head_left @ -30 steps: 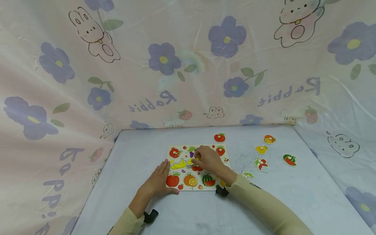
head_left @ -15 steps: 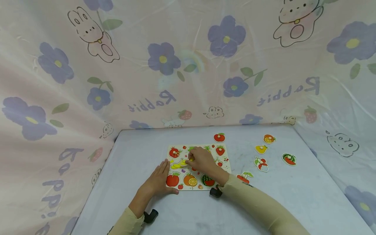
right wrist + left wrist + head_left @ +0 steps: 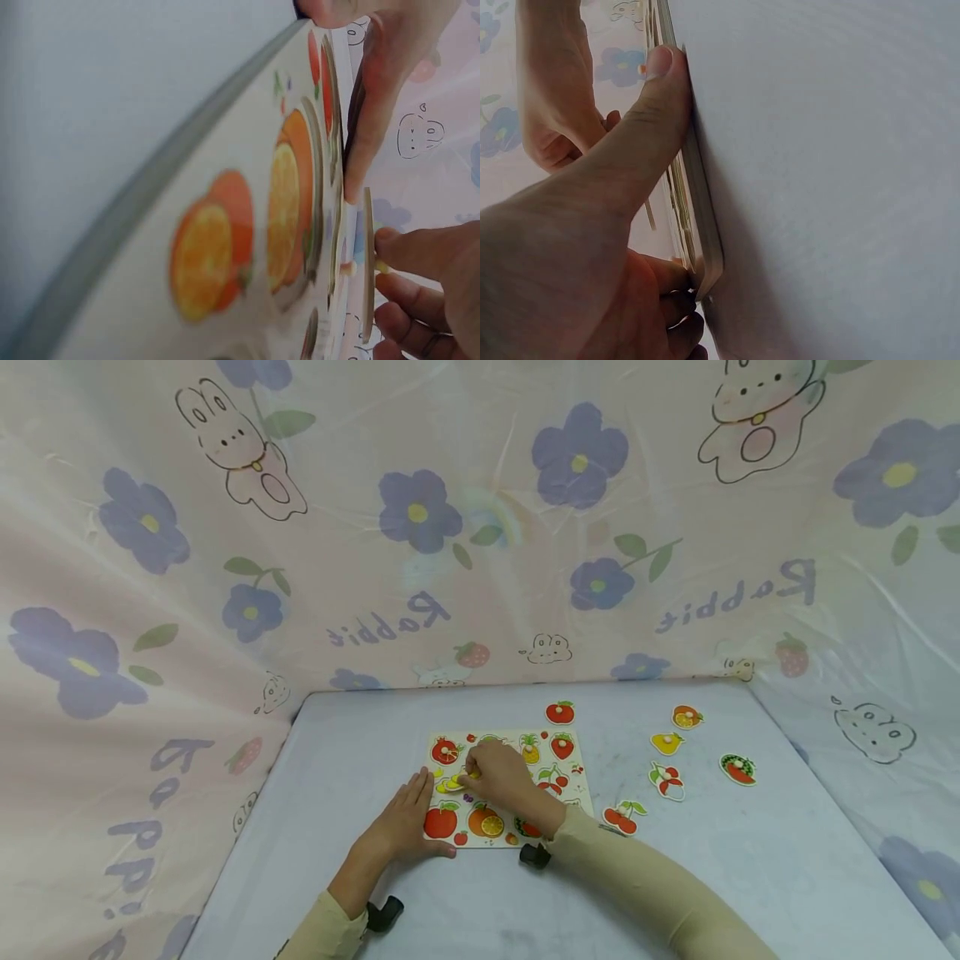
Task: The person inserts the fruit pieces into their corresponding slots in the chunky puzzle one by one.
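Observation:
My right hand [image 3: 504, 777] is over the middle left of a fruit puzzle board [image 3: 476, 844]. Thumb and fingertips pinch the small knob of a thin wooden piece, a yellow banana piece [image 3: 448, 785] by its look in the head view. In the right wrist view this piece [image 3: 368, 262] stands edge-on, close over the board, a slight gap between them. My left hand [image 3: 400, 820] lies at the board's lower left corner. Its straight fingers run along the left side, and the thumb [image 3: 660, 97] lies along the front edge. The right hand hides part of the board.
Loose knobbed pieces lie around the board: a red apple [image 3: 560, 713] behind it, cherries [image 3: 621, 818] at its right. Farther right are an orange [image 3: 687, 717], a pear [image 3: 666, 744], a red-and-white fruit piece [image 3: 667, 780] and a watermelon [image 3: 738, 769]. A printed curtain surrounds the table.
My right hand has moved left across the board with the banana piece, from beside the printed bananas to over them. The cherry piece has come into fuller view. My left hand has stayed put.

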`<state>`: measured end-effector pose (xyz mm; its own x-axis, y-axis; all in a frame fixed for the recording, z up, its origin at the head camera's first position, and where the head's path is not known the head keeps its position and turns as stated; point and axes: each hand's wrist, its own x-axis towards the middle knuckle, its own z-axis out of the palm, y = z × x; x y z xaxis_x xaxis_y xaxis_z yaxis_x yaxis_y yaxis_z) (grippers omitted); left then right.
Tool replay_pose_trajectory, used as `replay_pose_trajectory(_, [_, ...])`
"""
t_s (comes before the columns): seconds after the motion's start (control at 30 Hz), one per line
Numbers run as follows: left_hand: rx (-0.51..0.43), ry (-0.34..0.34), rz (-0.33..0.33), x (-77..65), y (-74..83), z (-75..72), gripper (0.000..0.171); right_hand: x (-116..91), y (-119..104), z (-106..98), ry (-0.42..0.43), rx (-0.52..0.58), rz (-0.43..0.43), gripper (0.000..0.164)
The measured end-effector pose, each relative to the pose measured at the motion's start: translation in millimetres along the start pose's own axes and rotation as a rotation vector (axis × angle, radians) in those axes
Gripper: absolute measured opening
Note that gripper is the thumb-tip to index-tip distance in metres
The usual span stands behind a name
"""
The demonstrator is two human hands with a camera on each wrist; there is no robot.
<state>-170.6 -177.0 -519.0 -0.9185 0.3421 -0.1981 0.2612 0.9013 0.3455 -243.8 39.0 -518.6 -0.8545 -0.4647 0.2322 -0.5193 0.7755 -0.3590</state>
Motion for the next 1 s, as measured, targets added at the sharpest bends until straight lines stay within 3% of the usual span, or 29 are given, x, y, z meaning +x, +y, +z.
replay_pose_trajectory(0.63, [0.004, -0.004, 0.003, 1.2, -2.9, 1.6, 0.131, 10.0, -11.5, 9.6, -0.105, -0.009, 0.045, 0.031])
replay_pose_trajectory(1.0, [-0.002, -0.01, 0.007, 0.9, -1.6, -0.4, 0.132, 13.2, -17.7, 12.8, -0.093, -0.057, 0.039, 0.032])
